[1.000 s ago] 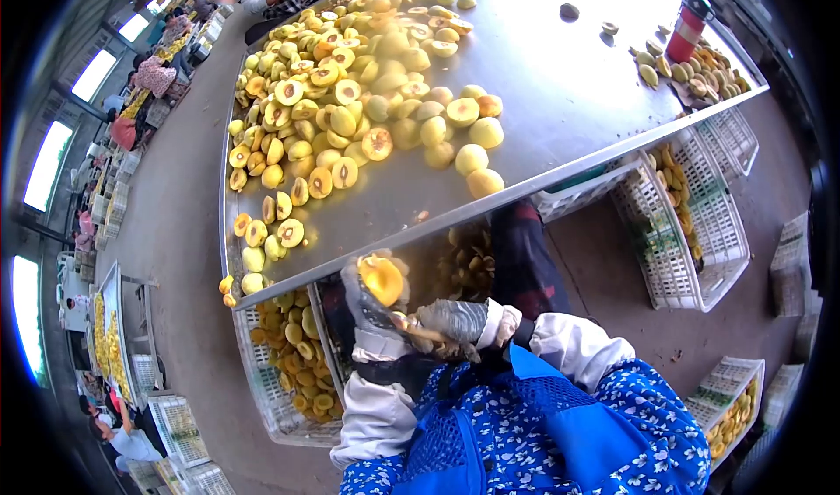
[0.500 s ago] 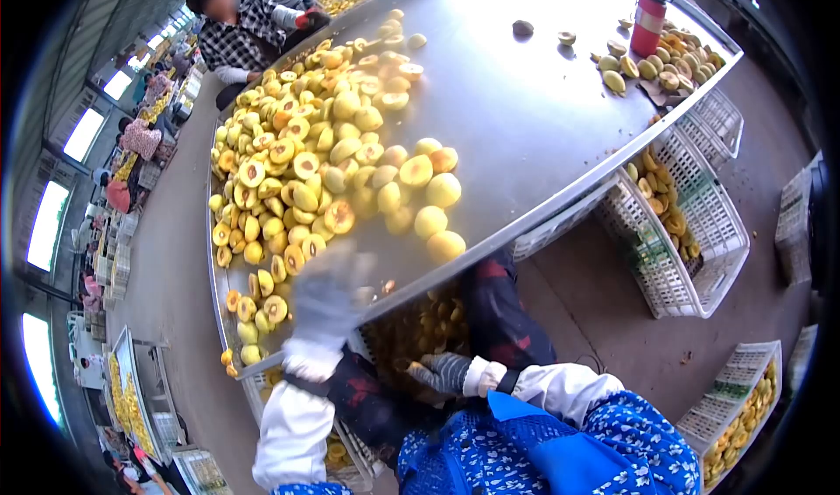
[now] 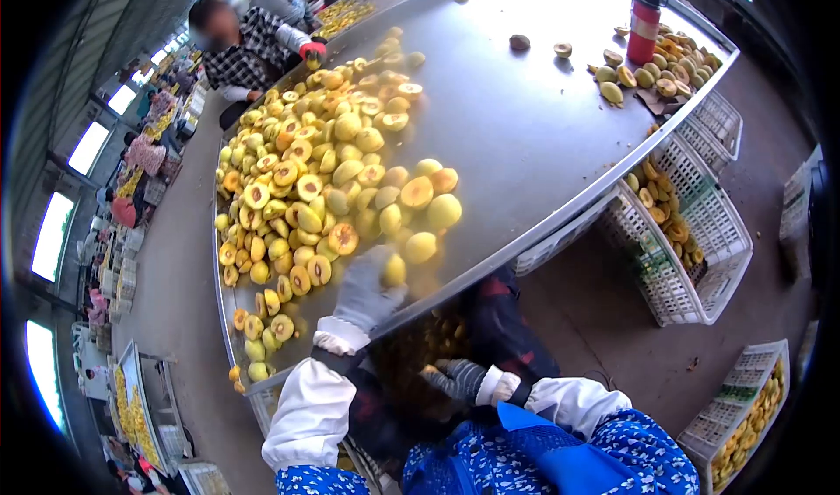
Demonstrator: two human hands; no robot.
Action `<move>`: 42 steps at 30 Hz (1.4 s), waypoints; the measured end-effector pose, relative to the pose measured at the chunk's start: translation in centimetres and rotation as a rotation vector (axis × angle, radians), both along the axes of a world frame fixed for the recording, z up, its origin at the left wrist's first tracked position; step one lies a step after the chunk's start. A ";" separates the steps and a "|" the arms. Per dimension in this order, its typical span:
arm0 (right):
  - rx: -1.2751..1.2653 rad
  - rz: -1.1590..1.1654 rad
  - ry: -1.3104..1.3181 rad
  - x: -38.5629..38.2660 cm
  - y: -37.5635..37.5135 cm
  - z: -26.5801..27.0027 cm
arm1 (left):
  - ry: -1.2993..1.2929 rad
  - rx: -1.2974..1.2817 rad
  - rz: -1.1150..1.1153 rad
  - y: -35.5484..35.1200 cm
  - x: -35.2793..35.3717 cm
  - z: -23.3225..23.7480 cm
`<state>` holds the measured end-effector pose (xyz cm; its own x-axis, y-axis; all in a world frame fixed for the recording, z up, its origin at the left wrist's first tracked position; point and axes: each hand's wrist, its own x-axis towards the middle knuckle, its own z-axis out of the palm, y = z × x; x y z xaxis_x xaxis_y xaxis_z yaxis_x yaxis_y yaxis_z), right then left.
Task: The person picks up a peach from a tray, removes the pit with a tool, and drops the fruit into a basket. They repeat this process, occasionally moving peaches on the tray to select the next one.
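My left hand (image 3: 369, 292), in a grey glove, is closed round a yellow fruit (image 3: 394, 270) near the close edge of the metal table (image 3: 525, 136). Beside it lies a large heap of yellow fruit halves (image 3: 297, 176), some with the pit side up, and a round yellow fruit (image 3: 420, 247) rests just past its fingers. Lower down, my right hand (image 3: 459, 379), in a dark striped glove, is curled above a shadowed container of fruit between the knees; what its fingers hold is too small to make out.
A red bottle (image 3: 644, 24) stands by a smaller fruit pile (image 3: 669, 68) at the far right. White crates with fruit (image 3: 691, 233) (image 3: 744, 416) are on the floor to the right. Across the table sits a co-worker (image 3: 249, 53) wearing a red glove. Other people work farther left.
My left hand has moved right along the table edge and closed round a fruit. Some round fruits near it have shifted. My right hand stays low. The co-worker's gloved hand now shows more clearly.
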<state>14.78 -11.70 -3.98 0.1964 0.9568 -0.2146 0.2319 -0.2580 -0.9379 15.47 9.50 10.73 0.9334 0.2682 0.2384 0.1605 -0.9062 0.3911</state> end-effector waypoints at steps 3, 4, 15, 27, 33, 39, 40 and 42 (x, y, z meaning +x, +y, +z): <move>0.291 -0.110 0.060 1.1 -0.1 2.5 | -0.279 -1.076 0.486 1.3 -7.2 -2.1; 0.338 -0.108 0.010 1.4 0.3 3.6 | -0.483 -1.376 0.383 1.2 -9.4 -3.3; 0.653 0.044 -0.503 -1.2 4.7 7.6 | -0.814 -1.619 0.567 -4.7 -14.0 -5.7; 0.724 0.000 -0.648 -3.2 4.7 7.0 | -0.843 -0.985 0.855 -8.3 -12.6 -7.4; 0.727 0.021 -0.548 -2.8 4.2 7.5 | -0.897 -0.889 0.877 -9.6 -11.8 -7.1; 0.676 0.078 -0.445 -2.1 3.2 6.6 | -0.873 -0.936 0.868 -9.9 -11.8 -7.9; 0.665 0.098 -0.322 -2.1 3.0 5.9 | -0.871 -0.991 0.881 -10.0 -11.7 -8.0; 0.607 0.156 -0.109 -1.8 2.6 5.3 | -0.834 -1.013 0.884 -10.1 -11.5 -8.1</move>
